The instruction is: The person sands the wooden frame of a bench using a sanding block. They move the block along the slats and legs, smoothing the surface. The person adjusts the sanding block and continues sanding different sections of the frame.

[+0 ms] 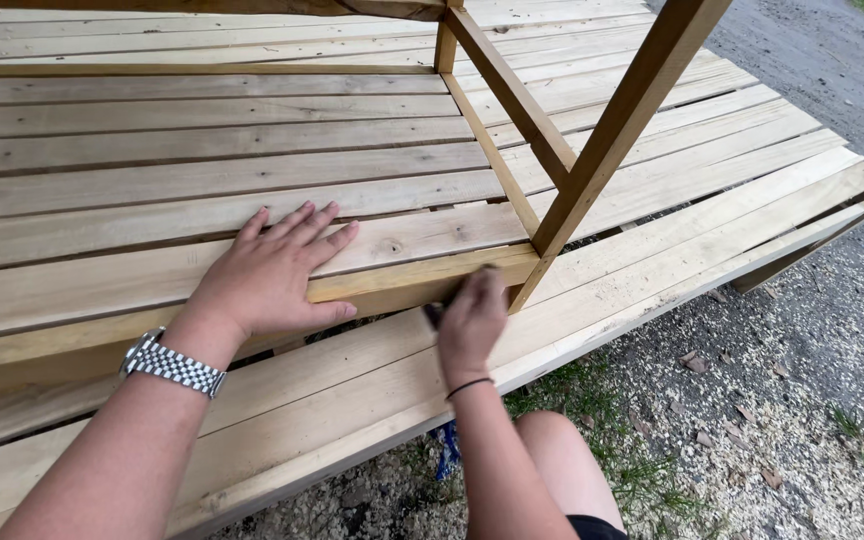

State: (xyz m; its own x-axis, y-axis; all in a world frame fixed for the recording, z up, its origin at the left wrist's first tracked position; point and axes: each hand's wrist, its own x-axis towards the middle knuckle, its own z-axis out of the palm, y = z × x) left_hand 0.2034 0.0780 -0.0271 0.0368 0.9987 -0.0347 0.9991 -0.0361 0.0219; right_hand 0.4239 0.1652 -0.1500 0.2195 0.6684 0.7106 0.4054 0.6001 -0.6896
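Left hand (pixel 270 275): lying flat, fingers (pixel 304 226) released and spread, pressing down on the top of the lower frame rail (pixel 392 285) and the slat behind it.
Right hand (pixel 472 322): clenched around a small dark object (pixel 434 314), blurring slightly, working against the front face of that rail just left of the post foot.
Dark object: mostly hidden by the palm; kind impossible to tell.
Rail position: running along the near edge of the slatted wooden platform (pixel 202 150), meeting the slanted post (pixel 620 130) at the corner.
Doing it well: probably keeping the flat palm steady as a brace, holding strokes along the grain, staying clear of the joint so the knuckles are not striking the post.
Risk: splinters likely from rough sawn edges; bare skin sliding along them.
Wrists: metal link watch (pixel 174 364) on the left, thin dark band (pixel 468 385) on the right.
Surface: pale unfinished planks, knots and gaps showing between boards.
Surroundings: outdoors, gravel ground (pixel 832 300) strewn with sawdust (pixel 782 440), tufts of grass (pixel 642 475), a bare knee (pixel 552 440) below.
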